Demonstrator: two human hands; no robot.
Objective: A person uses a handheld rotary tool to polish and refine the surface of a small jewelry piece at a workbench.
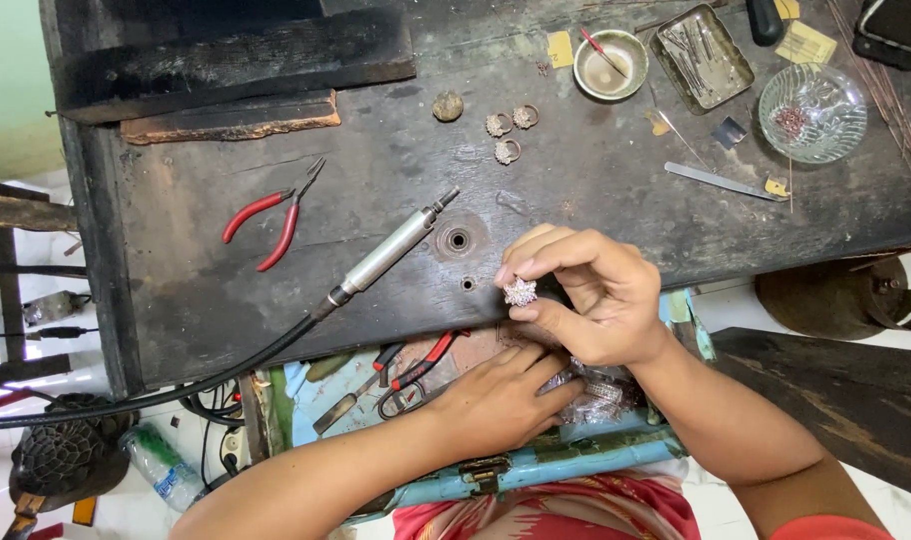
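My right hand (586, 295) pinches a small silvery cluster-topped ring (521, 292) between thumb and fingers, just over the front edge of the dark wooden workbench (376, 200). My left hand (496, 400) reaches into the open blue drawer (536, 465) below the bench, fingers spread flat over small clear bags of pieces (596, 395); what it touches under the palm is hidden. Three similar rings (509, 130) lie further back on the bench.
Red-handled pliers (271, 215) and a metal handpiece (391, 250) on a black cable lie left of my hands. At back right sit a ceramic bowl (610, 65), a metal tray (703, 55), a glass dish (812, 112) and tweezers (721, 181). Red-handled cutters (416, 372) rest in the drawer.
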